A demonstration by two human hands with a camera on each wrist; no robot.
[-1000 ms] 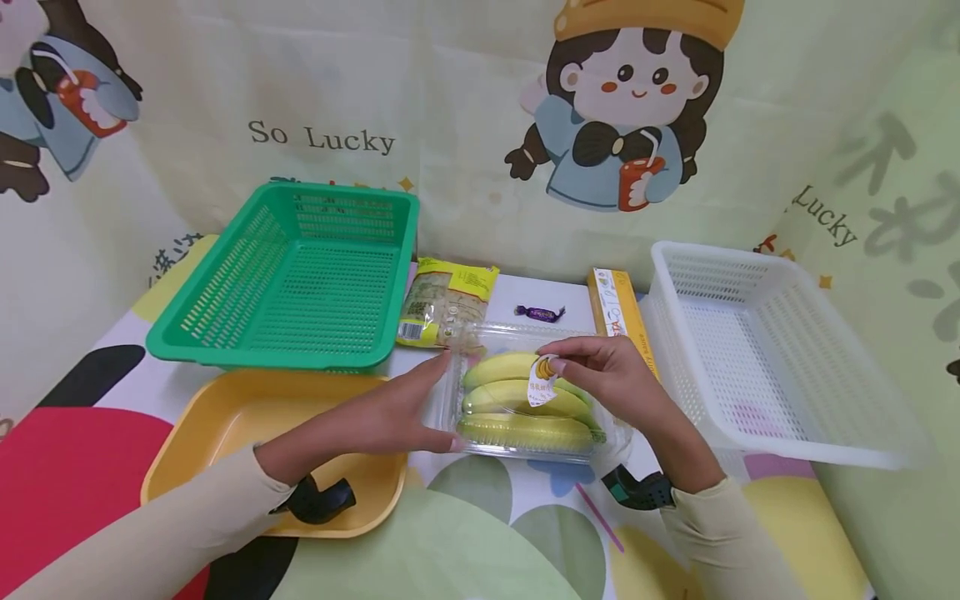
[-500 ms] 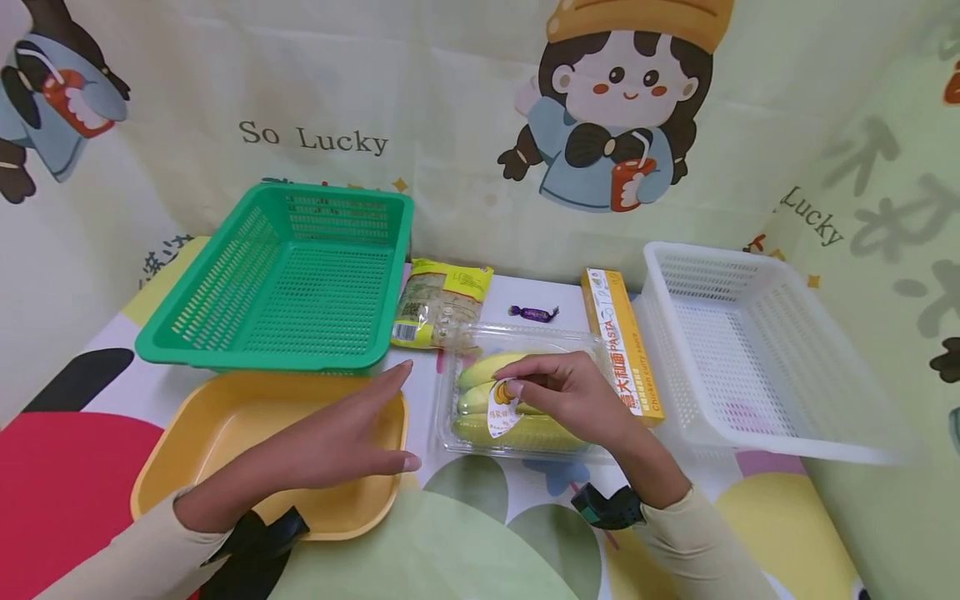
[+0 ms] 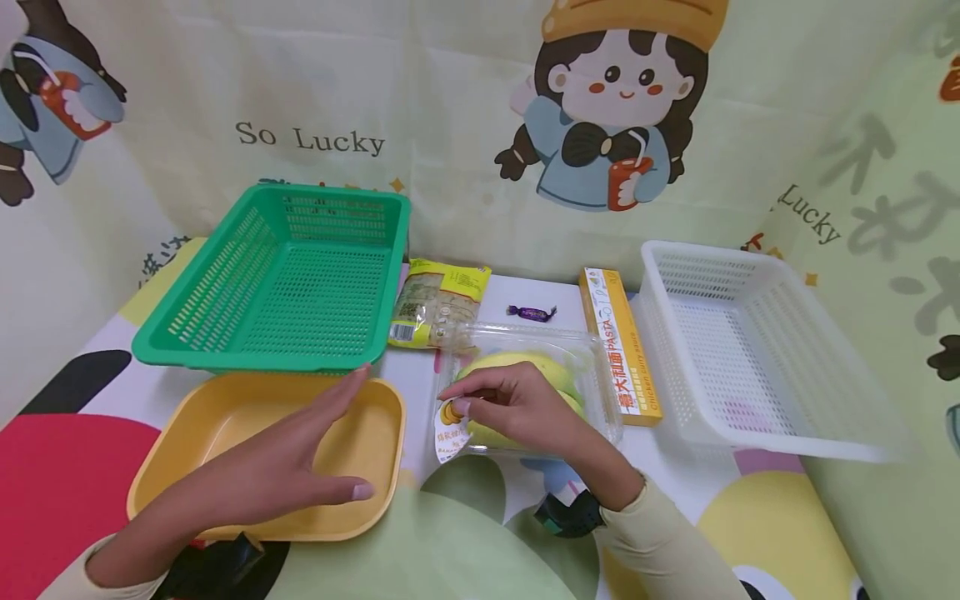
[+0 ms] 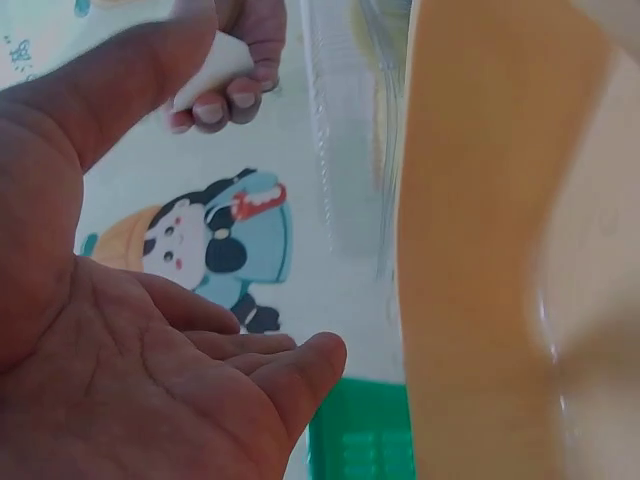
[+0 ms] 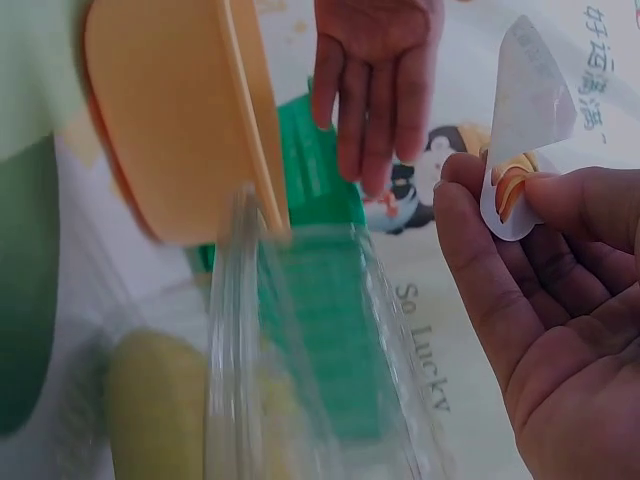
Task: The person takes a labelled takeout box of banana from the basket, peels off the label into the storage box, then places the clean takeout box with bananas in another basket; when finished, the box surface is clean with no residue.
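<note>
My right hand (image 3: pixel 517 408) pinches a white paper label (image 3: pixel 450 433) printed with bananas between thumb and forefinger. It is over the left side of a clear plastic box (image 3: pixel 607 383) that holds several yellow bananas (image 3: pixel 555 371). In the right wrist view the label (image 5: pixel 530 100) curls up from the fingertips, its lower end showing the banana print. My left hand (image 3: pixel 288 462) holds nothing; its fingers are stretched out and its thumb is spread, over the yellow-orange basin (image 3: pixel 225 408). The left wrist view shows its open palm (image 4: pixel 130 370) beside the basin wall.
Behind the basin stands a green basket (image 3: pixel 300 292). A yellow food packet (image 3: pixel 442 300), a purple-wrapped candy (image 3: pixel 532 313) and a pasta box (image 3: pixel 621 350) lie behind and beside the clear box. A white basket (image 3: pixel 750 358) stands on the right, before the printed cloth backdrop (image 3: pixel 450 83).
My right hand has moved left with the label, from over the bananas to the box's left edge. My left hand has let go of the box's side and moved left over the basin.
</note>
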